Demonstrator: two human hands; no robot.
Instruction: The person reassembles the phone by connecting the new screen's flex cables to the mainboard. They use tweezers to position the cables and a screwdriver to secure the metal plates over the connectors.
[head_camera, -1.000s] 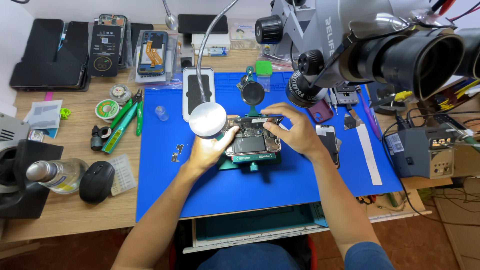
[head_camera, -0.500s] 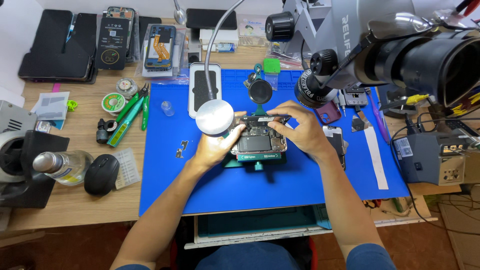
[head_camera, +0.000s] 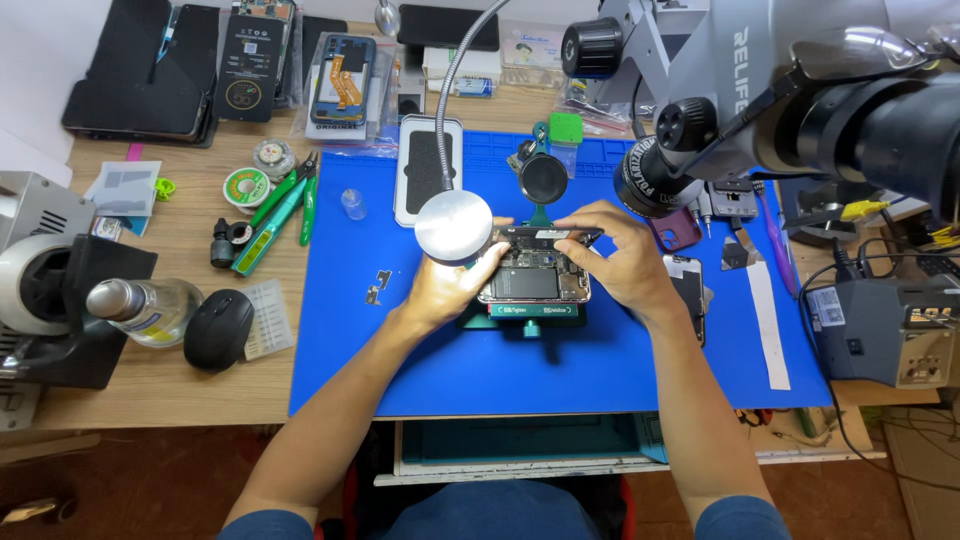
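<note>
Left hand (head_camera: 447, 290), right hand (head_camera: 622, 262), gripping opened phone (head_camera: 533, 277)

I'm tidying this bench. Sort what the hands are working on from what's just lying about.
In use:
left hand
right hand
opened phone, held by both hands
green holder under it
round lamp beside the left hand

Lying about:
black mouse
green-handled tools
clear bottle
solder reel

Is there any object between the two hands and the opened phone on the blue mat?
Nothing visible does. The left hand and right hand both already touch the opened phone on its green holder. The round lamp head sits just above the left hand's fingers.
</note>
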